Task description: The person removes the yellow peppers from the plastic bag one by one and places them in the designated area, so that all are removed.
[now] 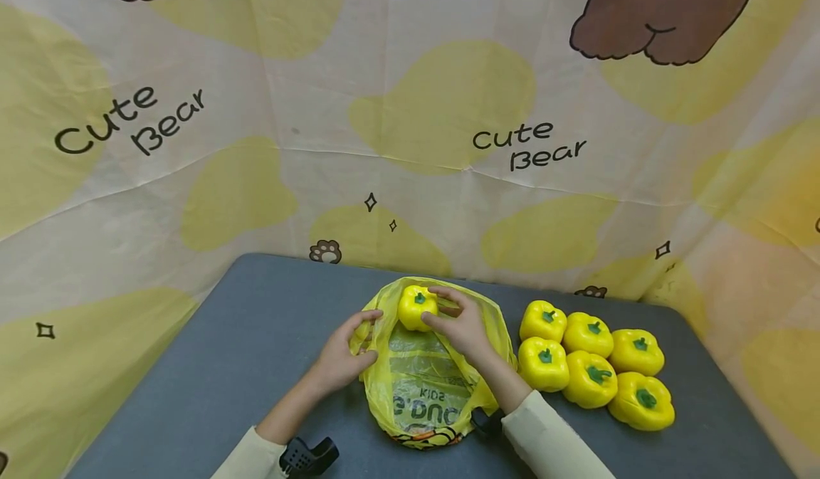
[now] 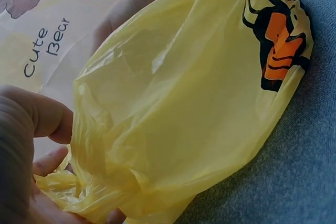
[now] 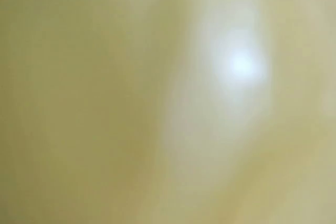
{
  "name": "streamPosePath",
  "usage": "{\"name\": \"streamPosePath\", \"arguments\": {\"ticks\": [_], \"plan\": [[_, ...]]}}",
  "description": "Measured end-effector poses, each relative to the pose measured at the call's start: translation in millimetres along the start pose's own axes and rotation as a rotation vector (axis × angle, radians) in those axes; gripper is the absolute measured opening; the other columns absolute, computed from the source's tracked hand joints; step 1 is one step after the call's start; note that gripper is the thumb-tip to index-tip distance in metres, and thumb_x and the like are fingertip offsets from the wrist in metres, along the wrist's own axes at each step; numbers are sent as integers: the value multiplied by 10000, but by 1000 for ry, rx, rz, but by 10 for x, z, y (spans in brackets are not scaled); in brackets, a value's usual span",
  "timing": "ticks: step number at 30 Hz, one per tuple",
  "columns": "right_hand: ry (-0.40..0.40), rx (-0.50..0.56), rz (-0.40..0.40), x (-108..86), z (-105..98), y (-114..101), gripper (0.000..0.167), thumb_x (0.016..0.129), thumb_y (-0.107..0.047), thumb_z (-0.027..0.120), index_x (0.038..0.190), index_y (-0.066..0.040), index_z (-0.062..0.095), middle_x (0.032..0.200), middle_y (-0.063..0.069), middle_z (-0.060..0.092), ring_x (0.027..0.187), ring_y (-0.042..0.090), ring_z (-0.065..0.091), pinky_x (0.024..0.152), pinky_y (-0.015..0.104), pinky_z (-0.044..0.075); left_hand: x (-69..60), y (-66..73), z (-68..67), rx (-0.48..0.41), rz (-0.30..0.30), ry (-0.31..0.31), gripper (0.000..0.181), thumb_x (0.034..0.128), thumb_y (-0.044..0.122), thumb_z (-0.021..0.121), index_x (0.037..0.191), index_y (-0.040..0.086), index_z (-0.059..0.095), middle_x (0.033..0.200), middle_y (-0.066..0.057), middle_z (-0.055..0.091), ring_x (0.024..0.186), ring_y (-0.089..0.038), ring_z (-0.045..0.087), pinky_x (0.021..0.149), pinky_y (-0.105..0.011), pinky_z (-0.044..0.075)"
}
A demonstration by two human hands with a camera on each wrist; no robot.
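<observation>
A yellow plastic bag [image 1: 426,365] lies on the table with its mouth spread wide, printed letters showing inside. At its far inner side is a yellow bell pepper [image 1: 415,309], green stem facing up. My right hand [image 1: 466,328] reaches over the bag and holds that pepper at its right side, between thumb and fingers. My left hand [image 1: 342,354] grips the bag's left rim; in the left wrist view, gathered bag plastic [image 2: 100,182] lies between its fingers. The right wrist view is only a yellow blur, so contact there is hidden.
Several yellow bell peppers [image 1: 591,378] stand in two rows right of the bag. Everything rests on a dark grey table [image 1: 275,308]. A printed cloth [image 1: 410,109] hangs behind it. The bag's near side bears an orange and black print [image 2: 281,51].
</observation>
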State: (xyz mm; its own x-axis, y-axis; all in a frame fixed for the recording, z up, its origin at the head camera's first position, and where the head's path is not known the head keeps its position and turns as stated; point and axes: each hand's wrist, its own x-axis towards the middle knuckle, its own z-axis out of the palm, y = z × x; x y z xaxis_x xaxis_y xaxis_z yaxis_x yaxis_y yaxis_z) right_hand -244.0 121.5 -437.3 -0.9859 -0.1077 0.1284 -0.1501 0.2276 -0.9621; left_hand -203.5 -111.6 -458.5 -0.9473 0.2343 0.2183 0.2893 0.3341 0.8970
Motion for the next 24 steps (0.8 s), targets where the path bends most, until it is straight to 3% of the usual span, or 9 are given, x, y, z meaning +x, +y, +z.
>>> {"name": "streamPosePath", "arguments": {"ticks": [5, 11, 18, 24], "plan": [[-11, 55, 56, 37, 21, 21, 449, 809, -101, 738, 1247, -116, 638, 1402, 147, 485, 1237, 459, 481, 745, 395, 558, 6, -15, 11, -7, -7, -8, 583, 767, -58, 619, 1328, 71, 526, 1368, -145, 530, 1068, -270, 480, 724, -240, 408], [-29, 72, 63, 55, 44, 49, 460, 819, -91, 728, 1267, -109, 623, 1455, 146, 441, 1272, 484, 445, 740, 453, 550, 10, -20, 17, -16, -2, -11, 581, 766, -61, 623, 1324, 73, 531, 1375, -144, 527, 1079, -269, 484, 717, -230, 413], [-43, 28, 61, -105, 55, -248, 479, 833, -34, 690, 1299, -28, 579, 1461, 203, 420, 1263, 532, 427, 830, 469, 537, -2, -24, 29, -8, 10, -12, 574, 770, -53, 630, 1322, 73, 534, 1386, -144, 526, 1104, -274, 489, 760, -252, 420], [-46, 42, 60, -89, 70, -246, 462, 839, -23, 679, 1291, -26, 582, 1451, 166, 444, 1237, 485, 483, 840, 439, 539, 5, -18, 30, -13, 10, -17, 570, 778, -49, 629, 1325, 81, 533, 1394, -142, 517, 1105, -268, 479, 760, -263, 412]]}}
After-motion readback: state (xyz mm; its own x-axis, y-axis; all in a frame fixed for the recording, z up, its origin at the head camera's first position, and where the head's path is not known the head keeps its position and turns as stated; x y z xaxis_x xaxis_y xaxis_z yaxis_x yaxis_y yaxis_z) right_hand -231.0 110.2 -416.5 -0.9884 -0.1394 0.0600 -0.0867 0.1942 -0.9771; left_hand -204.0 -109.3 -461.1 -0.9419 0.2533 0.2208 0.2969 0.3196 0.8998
